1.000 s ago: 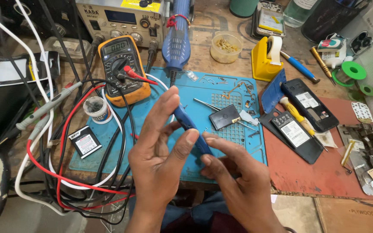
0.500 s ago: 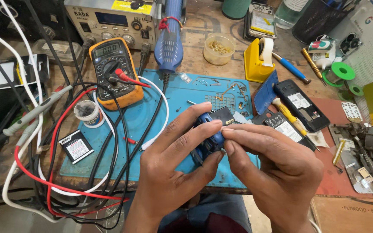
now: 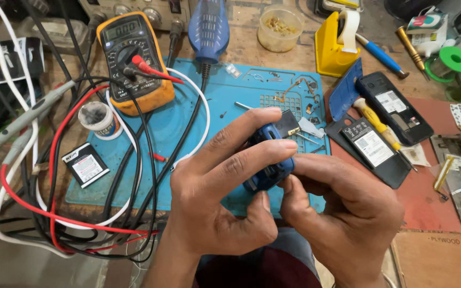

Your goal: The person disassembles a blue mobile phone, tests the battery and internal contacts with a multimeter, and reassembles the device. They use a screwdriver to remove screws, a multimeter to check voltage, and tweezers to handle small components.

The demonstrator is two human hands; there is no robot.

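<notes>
Hands together: our left hand point(image 3: 225, 197) and right hand point(image 3: 342, 208) close around a small blue plastic phone shell point(image 3: 269, 169), steadying it, just above the blue silicone work mat point(image 3: 209, 117).

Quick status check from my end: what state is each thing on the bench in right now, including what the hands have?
Left hand: grip closed on the blue phone shell.
Right hand: grip closed on the same shell, from the right.
Multimeter: probes plugged in, display lit.
Black phone: back cover off, lying open.
Small battery: loose, flat on the blue mat.
Plastic cup: uncovered, holding small parts.
</notes>
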